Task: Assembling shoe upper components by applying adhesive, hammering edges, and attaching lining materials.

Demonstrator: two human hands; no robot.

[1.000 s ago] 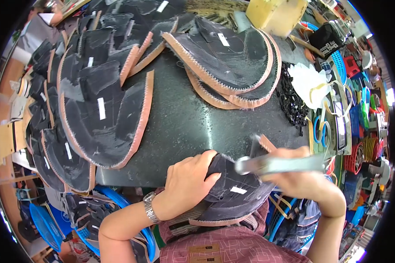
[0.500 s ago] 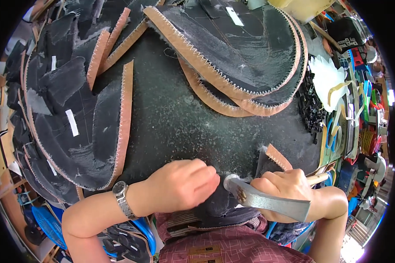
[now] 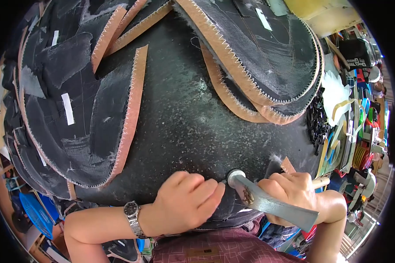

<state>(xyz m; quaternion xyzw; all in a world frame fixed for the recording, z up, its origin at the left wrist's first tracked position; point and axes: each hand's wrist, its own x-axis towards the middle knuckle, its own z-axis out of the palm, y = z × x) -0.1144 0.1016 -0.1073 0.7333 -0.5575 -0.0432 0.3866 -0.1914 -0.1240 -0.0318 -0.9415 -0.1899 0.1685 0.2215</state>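
Observation:
My right hand (image 3: pixel 289 193) is wrapped round the hammer (image 3: pixel 276 205), whose pale wooden handle sticks out beyond the fist. Its metal head slants across in front of the knuckles, the round face near my left fingertips. My left hand (image 3: pixel 191 199), a watch on its wrist, is closed with thumb and fingers pressed together low over the dark work surface (image 3: pixel 193 149). What it pinches, if anything, is hidden. Between and under the hands lies a black shoe-upper piece (image 3: pixel 226 204), partly covered. A tan-edged corner (image 3: pixel 288 165) shows just beyond my right hand.
Stacked black shoe uppers with zigzag-stitched tan edging lie at the left (image 3: pixel 92 127) and far right (image 3: pixel 259 65). Small black parts (image 3: pixel 317 118) are heaped along the right edge, beside a white crumpled sheet (image 3: pixel 335 94). A blue plastic basket (image 3: pixel 36 215) stands lower left.
The view has shifted a little. My left fingertips sit slightly lower beside the hammer face. Less of the tan-edged corner beyond my right hand shows. Both hands keep their grips.

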